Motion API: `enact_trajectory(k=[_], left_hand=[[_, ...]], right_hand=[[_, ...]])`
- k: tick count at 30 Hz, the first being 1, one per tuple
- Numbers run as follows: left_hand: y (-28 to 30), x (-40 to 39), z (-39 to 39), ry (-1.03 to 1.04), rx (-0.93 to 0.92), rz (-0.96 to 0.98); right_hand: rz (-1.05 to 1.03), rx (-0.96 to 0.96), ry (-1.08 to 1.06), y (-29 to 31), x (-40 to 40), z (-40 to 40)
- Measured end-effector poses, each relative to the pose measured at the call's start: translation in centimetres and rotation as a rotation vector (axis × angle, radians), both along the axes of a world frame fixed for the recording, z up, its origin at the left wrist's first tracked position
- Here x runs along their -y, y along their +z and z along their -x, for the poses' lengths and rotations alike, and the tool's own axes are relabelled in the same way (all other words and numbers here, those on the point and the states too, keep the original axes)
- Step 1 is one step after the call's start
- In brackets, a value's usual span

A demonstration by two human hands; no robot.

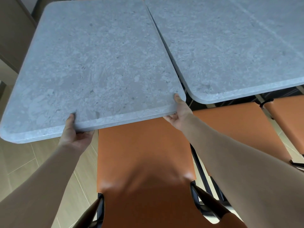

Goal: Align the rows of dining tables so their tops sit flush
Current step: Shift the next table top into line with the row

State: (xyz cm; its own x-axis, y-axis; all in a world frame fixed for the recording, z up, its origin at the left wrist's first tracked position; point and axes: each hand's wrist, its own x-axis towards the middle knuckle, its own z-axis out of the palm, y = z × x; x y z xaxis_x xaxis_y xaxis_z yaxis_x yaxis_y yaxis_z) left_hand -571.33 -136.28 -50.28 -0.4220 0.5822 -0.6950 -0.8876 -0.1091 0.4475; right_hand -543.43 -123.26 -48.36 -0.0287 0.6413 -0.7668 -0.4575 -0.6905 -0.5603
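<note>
Two grey stone-look dining tables stand side by side. The left table (pixel 98 63) fills the middle of the view, and the right table (pixel 230 46) lies beside it with a narrow seam between their long edges. The left table's near edge sits closer to me than the right table's near edge. My left hand (pixel 74 130) grips the left table's near edge, thumb on top and fingers underneath. My right hand (pixel 179 112) holds the same table at its near right corner, thumb on top.
An orange leather chair (pixel 144 162) with a black frame stands directly under my arms, tucked against the left table. Two more orange chairs (pixel 246 122) sit under the right table. Light wood-look floor (pixel 24 155) shows at the left, and a brown cabinet (pixel 14 30) stands at the far left.
</note>
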Motion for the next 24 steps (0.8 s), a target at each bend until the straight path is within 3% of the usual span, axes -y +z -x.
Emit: enact_trajectory(k=[5, 13, 24], left_hand=[[-0.4, -0.2, 0.6, 0.017, 0.004, 0.025], [0.0, -0.8, -0.1, 0.007, -0.008, 0.097], [0.1, -1.3, -1.0, 0.065, -0.045, 0.193]], right_hand=[[0.025, -0.036, -0.034, -0.6, 0.0, 0.0], [-0.053, 0.103, 0.257, -0.6, -0.9, -0.7], [-0.058, 0.061, 0.288, -0.5, -1.8, -2.0]])
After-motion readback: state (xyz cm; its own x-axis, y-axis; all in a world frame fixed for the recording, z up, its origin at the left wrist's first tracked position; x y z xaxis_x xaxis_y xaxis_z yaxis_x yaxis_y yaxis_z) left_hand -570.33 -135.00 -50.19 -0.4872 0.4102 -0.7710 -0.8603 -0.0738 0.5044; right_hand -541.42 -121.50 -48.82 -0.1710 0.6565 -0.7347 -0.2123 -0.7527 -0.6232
